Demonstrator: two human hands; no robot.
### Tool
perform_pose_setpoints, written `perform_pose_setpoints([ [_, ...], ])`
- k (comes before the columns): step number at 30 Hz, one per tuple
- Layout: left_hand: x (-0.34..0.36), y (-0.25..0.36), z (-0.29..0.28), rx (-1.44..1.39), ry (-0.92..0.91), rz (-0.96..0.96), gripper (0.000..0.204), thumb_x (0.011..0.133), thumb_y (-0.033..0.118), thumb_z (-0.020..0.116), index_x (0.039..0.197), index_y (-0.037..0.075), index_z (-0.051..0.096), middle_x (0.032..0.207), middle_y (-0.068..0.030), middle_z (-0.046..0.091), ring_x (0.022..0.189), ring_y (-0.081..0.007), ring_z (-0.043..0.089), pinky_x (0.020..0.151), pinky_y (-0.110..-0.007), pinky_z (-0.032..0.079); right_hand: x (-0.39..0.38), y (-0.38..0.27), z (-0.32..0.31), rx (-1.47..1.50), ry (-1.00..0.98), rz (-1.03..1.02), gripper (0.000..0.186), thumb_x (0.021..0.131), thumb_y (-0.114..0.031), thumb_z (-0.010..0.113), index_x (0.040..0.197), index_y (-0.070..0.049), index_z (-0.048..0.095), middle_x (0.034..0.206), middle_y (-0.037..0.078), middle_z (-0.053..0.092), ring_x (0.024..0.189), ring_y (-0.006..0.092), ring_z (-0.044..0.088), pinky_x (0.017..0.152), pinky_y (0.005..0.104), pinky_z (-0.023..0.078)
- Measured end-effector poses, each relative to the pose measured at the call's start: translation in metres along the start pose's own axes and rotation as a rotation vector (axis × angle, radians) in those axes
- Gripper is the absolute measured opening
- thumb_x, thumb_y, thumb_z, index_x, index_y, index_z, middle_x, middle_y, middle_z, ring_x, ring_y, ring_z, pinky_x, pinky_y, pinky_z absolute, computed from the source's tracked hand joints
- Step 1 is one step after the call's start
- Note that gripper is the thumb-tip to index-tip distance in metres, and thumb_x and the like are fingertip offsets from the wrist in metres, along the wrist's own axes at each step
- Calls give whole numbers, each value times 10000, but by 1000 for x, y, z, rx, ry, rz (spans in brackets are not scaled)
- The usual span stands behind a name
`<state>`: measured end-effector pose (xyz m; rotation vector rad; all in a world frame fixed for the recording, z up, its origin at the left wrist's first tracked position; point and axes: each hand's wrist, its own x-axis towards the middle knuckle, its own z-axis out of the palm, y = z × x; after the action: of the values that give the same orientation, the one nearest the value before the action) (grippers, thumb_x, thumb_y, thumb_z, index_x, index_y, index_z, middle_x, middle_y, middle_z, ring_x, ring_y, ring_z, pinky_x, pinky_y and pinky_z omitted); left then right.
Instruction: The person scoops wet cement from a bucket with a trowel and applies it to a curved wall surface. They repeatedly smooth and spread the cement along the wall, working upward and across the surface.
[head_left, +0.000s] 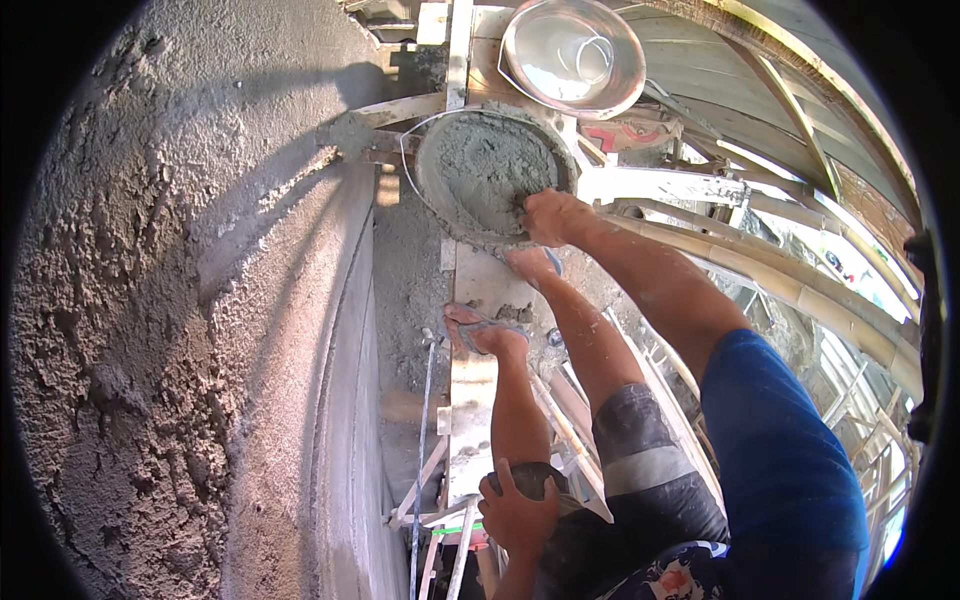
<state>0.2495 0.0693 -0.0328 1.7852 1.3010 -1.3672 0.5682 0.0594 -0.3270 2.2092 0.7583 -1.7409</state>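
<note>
A bucket of wet grey mortar [490, 165] with a thin wire handle stands ahead of me. My right hand [553, 217] is closed at the bucket's near right side, over the mortar. A small dark end shows at its fingers; what it grips is mostly sunk in the mortar or hidden. Lower in the view, my left hand [520, 508] rests on my left knee, its fingers apart and nothing seen in them. Fresh, rough mortar coats the wall [150, 330] on my left, with a smoother band nearer me.
Behind the mortar bucket stands a second bucket [575, 60] holding cloudy water and a round pale object. My sandalled feet are on a narrow plank [475, 400]. Bamboo poles [790, 280] and timber scaffolding lie to the right. A gap with poles runs between plank and wall.
</note>
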Motion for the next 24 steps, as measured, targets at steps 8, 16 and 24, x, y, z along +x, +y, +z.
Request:
perform_pose_setpoints([
  [8,3,4,-9,30,-25,-5,796,742,483,772,1418,150,515,1337,-235,487,1147,-456,555,898,-553,506,-4,5,14,55,69,-124,391,1003,-311,490,1145,16,652,1091,270,692,1027,438,673,927,501,541],
  [16,5,0,-8,70,61,45,815,705,507,764,1398,144,537,1303,-238,512,1035,-470,590,814,-555,528,-9,39,23,230,67,-250,411,996,-357,487,1126,-16,676,1096,239,698,1059,437,654,937,510,526],
  [24,-3,-17,-12,-140,146,107,820,750,419,797,1429,83,482,1321,-254,504,1141,-456,565,924,-523,507,-107,37,15,608,258,-455,408,970,-407,502,1069,-52,678,880,205,701,846,378,681,824,466,529],
])
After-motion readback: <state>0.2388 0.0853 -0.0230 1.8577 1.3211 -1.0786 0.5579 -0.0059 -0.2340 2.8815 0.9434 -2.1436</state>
